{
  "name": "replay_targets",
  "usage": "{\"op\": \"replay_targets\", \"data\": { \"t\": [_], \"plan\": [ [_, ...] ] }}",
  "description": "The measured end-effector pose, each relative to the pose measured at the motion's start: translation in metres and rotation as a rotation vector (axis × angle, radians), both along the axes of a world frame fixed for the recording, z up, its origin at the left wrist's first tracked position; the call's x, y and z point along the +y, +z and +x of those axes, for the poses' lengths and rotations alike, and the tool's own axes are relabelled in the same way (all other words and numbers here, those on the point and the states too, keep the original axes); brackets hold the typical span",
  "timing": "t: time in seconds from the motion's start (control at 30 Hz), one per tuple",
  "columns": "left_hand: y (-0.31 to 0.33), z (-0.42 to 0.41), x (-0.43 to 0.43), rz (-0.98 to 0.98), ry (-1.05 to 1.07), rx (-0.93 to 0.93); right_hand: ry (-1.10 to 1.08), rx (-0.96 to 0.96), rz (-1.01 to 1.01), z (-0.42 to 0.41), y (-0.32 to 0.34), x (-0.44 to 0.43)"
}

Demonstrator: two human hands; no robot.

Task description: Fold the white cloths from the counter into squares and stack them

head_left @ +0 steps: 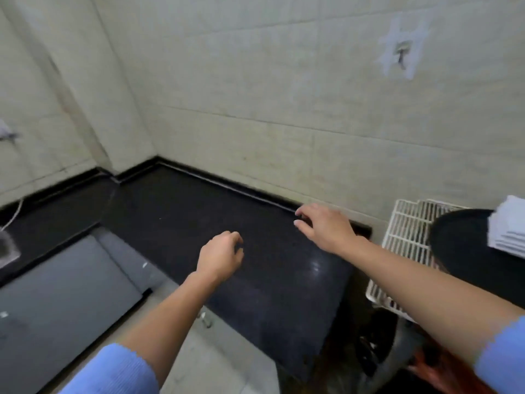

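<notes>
Reaching out over the dark surface (181, 211), you have both hands empty. Your left hand (220, 258) hangs above the middle of the surface, knuckles up, fingers curled loosely downward with nothing between them. Your right hand (324, 226) is farther out, near the back edge where the surface meets the tiled wall (284, 95); its fingers are spread and slightly bent, gripping nothing. Whether either hand touches the stone is hard to tell through the blur. Both forearms are bare, with blue sleeves (113, 371) pushed up near the bottom of the view.

The white cloths (508, 226) sit at the far right edge, already folded and stacked in a neat pile of several layers. That stack rests on a round black object (460, 243), partly cut off by the frame, well apart from your right hand. Behind and beside the black object stands a white wire rack (403, 231), leaning by the wall. No cloth lies on the stretch of surface beneath your hands.
</notes>
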State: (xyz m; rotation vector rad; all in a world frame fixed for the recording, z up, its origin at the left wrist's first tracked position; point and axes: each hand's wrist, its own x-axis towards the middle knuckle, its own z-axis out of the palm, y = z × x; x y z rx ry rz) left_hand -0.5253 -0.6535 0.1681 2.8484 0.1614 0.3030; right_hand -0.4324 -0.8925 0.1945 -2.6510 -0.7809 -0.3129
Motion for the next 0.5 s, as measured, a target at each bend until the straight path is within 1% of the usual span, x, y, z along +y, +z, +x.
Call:
{"op": "replay_targets", "data": {
  "t": [0.13, 0.33, 0.5],
  "plan": [
    [-0.009, -0.066, 0.12, 0.031, 0.199, 0.053, 0.171, 0.03, -0.034, -0.026, -0.012, 0.13],
    [-0.023, -0.163, 0.3, 0.03, 0.406, 0.138, 0.348, 0.07, -0.086, -0.071, -0.041, 0.33],
    [-0.031, -0.232, 0.42, 0.007, 0.575, 0.214, 0.486, 0.116, -0.136, -0.11, -0.054, 0.472]
  ]
}}
